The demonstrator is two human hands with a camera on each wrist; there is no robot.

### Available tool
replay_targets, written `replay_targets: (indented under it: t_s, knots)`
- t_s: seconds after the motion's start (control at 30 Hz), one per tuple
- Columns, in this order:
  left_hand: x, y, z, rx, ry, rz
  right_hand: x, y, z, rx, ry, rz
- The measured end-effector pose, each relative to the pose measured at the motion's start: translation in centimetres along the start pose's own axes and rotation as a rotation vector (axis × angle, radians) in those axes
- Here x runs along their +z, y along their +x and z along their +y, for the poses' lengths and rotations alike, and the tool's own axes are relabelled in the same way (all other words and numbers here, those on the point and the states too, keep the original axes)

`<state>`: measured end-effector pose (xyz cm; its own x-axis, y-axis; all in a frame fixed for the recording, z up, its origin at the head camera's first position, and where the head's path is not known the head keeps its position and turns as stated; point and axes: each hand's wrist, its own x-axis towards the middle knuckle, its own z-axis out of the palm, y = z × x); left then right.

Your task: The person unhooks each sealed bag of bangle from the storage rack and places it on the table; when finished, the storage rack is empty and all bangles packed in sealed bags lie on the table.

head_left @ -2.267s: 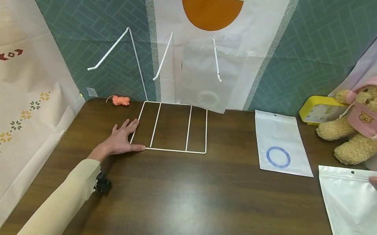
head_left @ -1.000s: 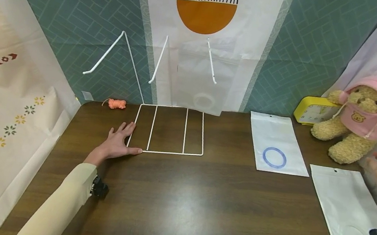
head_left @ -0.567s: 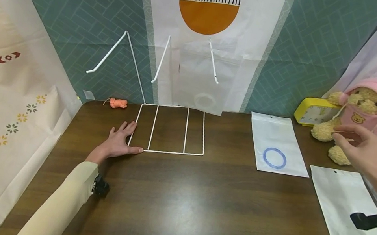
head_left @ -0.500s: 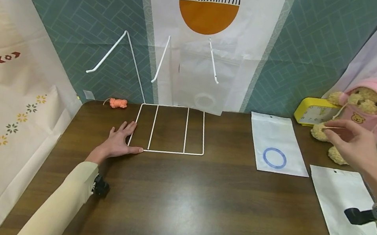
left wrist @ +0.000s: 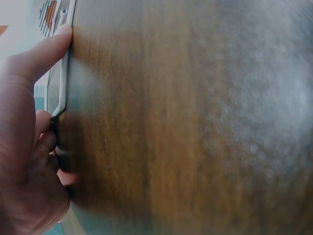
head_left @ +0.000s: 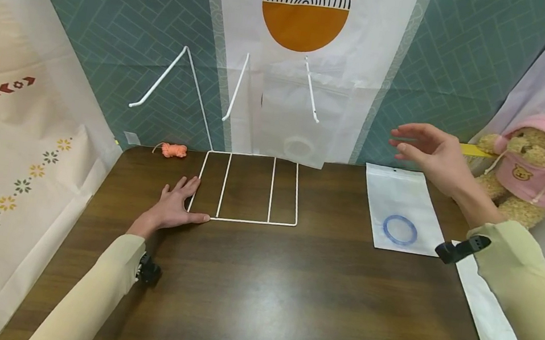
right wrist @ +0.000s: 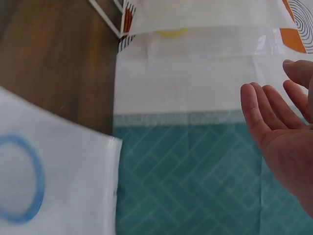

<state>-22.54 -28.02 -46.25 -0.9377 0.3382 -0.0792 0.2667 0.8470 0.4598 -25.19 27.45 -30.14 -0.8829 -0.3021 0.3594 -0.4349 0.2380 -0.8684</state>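
Observation:
A white wire rack (head_left: 255,223) stands against the back wall, its base flat on the table and several hook arms reaching forward. My left hand (head_left: 174,203) rests on the base's front left corner, thumb along the front wire and fingers spread at the side wire. From the right arm hangs a whitish zip pouch (head_left: 286,108). My right hand (head_left: 436,157) hovers above a white zip pouch with a blue ring (head_left: 393,194) on it, fingers loosely bent and holding nothing. The right wrist view shows that same pouch (right wrist: 73,161) below the hand, apart from it.
Another white zip pouch (head_left: 495,325) lies at the table's right, partly hidden by my right sleeve. Behind it sit a teddy bear in a pink hoodie (head_left: 522,175) and a mostly hidden yellow clock (head_left: 476,151). A bundle of orange cord (head_left: 173,150) lies at the back left.
My right hand has let go of the right-hand pouch, leaving it on the table, and moved left and up over the blue-ring pouch. My left hand stays on the rack.

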Motion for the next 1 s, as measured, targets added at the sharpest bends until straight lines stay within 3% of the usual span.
replay_targets:
  t_s: [0.23, 0.47, 1.0]
  knots:
    - [0.0, 0.0, 0.0, 0.006, -0.001, 0.001, 2.3, 3.7, -0.9, 0.058, 0.036, -0.02]
    - [0.0, 0.0, -0.1, 0.006, 0.0, 0.006, 4.0, 6.4, -1.5, 0.094, 0.002, -0.041]
    - [0.0, 0.0, -0.1, 0.006, -0.002, 0.001, 6.0, 9.4, -2.8, 0.156, 0.048, -0.072]
